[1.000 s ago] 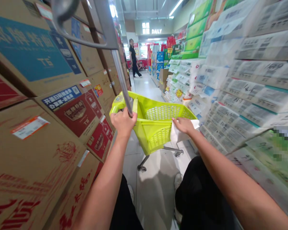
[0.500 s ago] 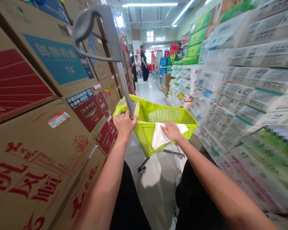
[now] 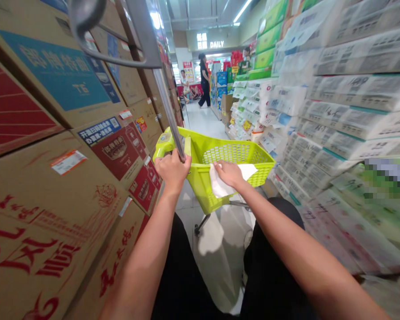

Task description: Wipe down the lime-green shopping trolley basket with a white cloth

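Cloth (image 3: 220,189), likely soft and light, is clasped in the right hand (image 3: 229,173) against the stiff-looking basket (image 3: 200,184), centre frame. Left hand (image 3: 173,169) grips the metal pole (image 3: 169,109), probably the sturdiest hold.

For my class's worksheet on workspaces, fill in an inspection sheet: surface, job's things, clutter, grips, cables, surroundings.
Surface: pale tiled floor, partly shadowed.
Job's things: lime-green basket, metal pole, white wipe (material unclear).
Clutter: cartons stacked left; wrapped packs stacked right.
Grips: left hand closed around the pole's foot; right hand over the wipe at the basket's rim.
Cables: nothing seen.
Surroundings: people farther ahead; lit DAILY sign.
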Motion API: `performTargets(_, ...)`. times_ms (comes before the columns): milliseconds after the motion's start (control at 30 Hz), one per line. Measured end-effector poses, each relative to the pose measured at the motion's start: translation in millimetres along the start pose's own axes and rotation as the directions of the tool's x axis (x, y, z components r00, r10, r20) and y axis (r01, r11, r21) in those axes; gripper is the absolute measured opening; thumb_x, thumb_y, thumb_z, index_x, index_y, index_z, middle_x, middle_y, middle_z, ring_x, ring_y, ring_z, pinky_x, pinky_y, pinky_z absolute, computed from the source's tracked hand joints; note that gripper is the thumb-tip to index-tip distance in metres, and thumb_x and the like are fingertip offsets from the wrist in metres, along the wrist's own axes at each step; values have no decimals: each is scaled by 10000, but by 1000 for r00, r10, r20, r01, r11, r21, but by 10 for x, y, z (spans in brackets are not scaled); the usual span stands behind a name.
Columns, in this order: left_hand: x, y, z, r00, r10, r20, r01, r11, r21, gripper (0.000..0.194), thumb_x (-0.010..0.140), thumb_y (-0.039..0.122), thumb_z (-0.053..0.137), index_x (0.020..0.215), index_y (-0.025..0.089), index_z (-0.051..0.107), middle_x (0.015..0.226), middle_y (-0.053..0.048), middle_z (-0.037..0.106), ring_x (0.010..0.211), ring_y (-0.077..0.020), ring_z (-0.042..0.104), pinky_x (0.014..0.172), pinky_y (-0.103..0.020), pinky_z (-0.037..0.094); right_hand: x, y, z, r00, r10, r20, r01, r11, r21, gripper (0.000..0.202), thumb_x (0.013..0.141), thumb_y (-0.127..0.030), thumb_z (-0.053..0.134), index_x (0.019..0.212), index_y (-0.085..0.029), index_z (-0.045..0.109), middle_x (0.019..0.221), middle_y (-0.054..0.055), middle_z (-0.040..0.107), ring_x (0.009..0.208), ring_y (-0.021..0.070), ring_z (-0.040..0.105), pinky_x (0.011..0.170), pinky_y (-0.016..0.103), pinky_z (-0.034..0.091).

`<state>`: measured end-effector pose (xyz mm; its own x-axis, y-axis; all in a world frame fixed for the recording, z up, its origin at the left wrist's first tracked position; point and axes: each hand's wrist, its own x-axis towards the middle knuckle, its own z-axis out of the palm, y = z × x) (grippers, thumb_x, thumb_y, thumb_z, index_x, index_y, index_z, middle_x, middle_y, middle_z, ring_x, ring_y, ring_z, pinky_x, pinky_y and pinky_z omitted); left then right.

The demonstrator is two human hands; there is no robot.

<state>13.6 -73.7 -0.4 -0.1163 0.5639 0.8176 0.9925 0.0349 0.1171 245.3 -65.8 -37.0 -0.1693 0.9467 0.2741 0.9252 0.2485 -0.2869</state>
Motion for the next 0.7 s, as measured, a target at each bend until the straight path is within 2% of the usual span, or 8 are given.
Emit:
performTargets(100, 0, -29, 3, 1000, 11, 4, -11, 1000, -10, 347, 943, 460, 497, 914, 186, 707, 760, -108, 700, 770, -304, 666, 893, -462, 388, -40, -283, 44, 987, -143, -73, 150, 985, 91, 665, 1117, -548, 115, 1278, -211, 665, 1236, 111, 762, 1190, 250, 680, 981, 323, 425)
performTargets(167, 4, -71, -6, 1000, 8, 9, -8, 999, -37, 350, 938, 470, 509, 921, 186, 711, 761, -104, 688, 786, -304, 663, 907, -465, 388, -80, -237, 37, 979, -197, -61, 201, 976, 77, 640, 1122, -531, 138, 1205, -208, 684, 1190, 109, 771, 1149, 251, 690, 948, 318, 429)
performTargets(233, 6, -107, -19, 1000, 0, 11, 1, 998, -67, 341, 925, 477, 529, 916, 189, 713, 763, -101, 677, 800, -304, 660, 921, -472, 389, -132, -11, 16, 981, -194, -28, 195, 981, 18, 617, 1119, -533, 182, 1144, -201, 703, 1157, 118, 777, 1105, 262, 701, 905, 319, 432)
performTargets(433, -37, -72, -74, 999, -32, 1, 32, 990, -135, 287, 871, 457, 581, 871, 197, 700, 744, -85, 644, 821, -310, 655, 943, -493, 394, -316, 1031, -100, 1000, 6, -12, -8, 983, -184, 591, 1101, -452, 249, 1036, -150, 752, 1124, 171, 787, 1064, 283, 718, 877, 334, 423)
performTargets(500, -67, -19, -99, 999, -46, 3, 46, 988, -150, 276, 864, 449, 584, 863, 197, 695, 742, -85, 642, 832, -315, 655, 955, -506, 393, -356, 1181, -128, 997, 71, -22, -74, 973, -217, 598, 1094, -445, 256, 1018, -140, 765, 1102, 186, 789, 1064, 299, 721, 877, 349, 425)
performTargets(533, -82, 8, -111, 998, -55, 6, 56, 986, -155, 271, 865, 442, 580, 861, 196, 693, 742, -87, 642, 835, -319, 654, 960, -514, 391, -367, 1173, -128, 994, 101, -35, -106, 970, -218, 606, 1092, -454, 254, 1022, -141, 768, 1088, 188, 790, 1058, 308, 724, 872, 358, 427)
performTargets(600, -109, 56, -128, 997, -75, 13, 76, 984, -163, 260, 872, 426, 570, 863, 194, 689, 745, -93, 646, 839, -326, 653, 971, -530, 385, -369, 986, -90, 989, 123, -76, -135, 975, -178, 606, 1089, -485, 259, 1056, -154, 766, 1073, 181, 792, 1043, 320, 725, 862, 371, 430)
performTargets(700, -129, 83, -134, 996, -86, 26, 89, 982, -170, 240, 878, 412, 570, 864, 198, 678, 765, -101, 656, 865, -336, 652, 990, -545, 377, -342, 403, 33, 989, 6, -148, -11, 999, -35, 562, 1087, -531, 296, 1154, -172, 724, 1109, 152, 786, 1058, 312, 709, 897, 379, 432)
